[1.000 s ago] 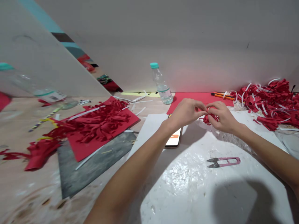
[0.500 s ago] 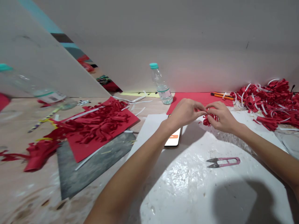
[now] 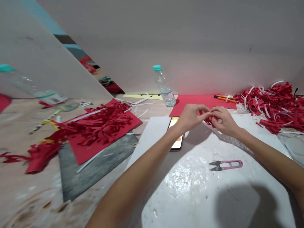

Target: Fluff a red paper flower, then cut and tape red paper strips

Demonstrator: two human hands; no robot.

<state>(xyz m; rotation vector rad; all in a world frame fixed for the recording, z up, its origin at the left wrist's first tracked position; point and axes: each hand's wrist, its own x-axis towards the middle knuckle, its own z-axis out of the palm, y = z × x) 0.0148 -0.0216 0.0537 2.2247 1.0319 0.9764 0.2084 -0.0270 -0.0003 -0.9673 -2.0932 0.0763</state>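
Fingertips of both hands meet around a small curled red paper piece [image 3: 209, 120] above the white board [image 3: 180, 186]. My left hand [image 3: 193, 116] pinches at its top from the left, fingers closed. From the right, my right hand [image 3: 223, 119] is closed on the same piece, which hangs partly hidden behind the fingers. A phone [image 3: 177, 143] with a lit screen lies under my left wrist. Nearer me on the board rest pink thread snips [image 3: 225, 165], their blades pointing left.
Plastic bottles [image 3: 167, 91] stand at the back and far left [image 3: 51, 97]. Fringed red paper lies on a red sheet [image 3: 79, 152] and grey board [image 3: 95, 169] at left. More red fringes [image 3: 273, 104] and orange pencils [image 3: 225, 98] are at right.
My left hand has shifted slightly right and down, uncovering more of the phone. The red piece is a little higher and more covered by the fingers.
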